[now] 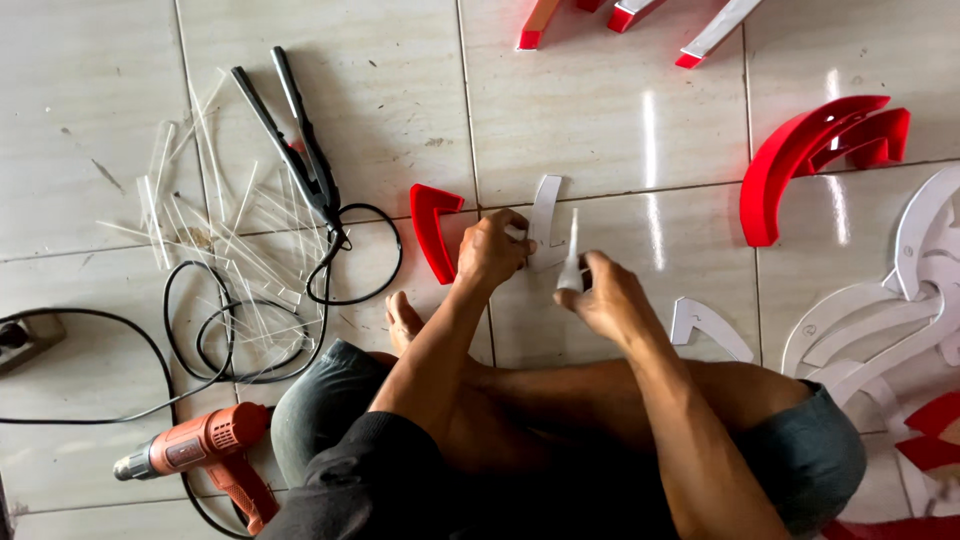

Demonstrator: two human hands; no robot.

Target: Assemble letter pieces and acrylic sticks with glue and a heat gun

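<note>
The left hand point(490, 250) pinches a curved white strip point(545, 215) just right of the red curved piece point(432, 232) on the floor; the right hand point(605, 295) grips a small white tube point(571, 262) beside the strip.

The person sits with knees bent and both bare forearms reaching forward over the legs, hands close together just beyond the shins. The left hand point(492, 250) is curled, knuckles up, fingers pinched shut in a tight grip. The right hand point(603, 296), just beside the left hand, is closed too, fingertips drawn together, wrist slightly cocked.
</note>
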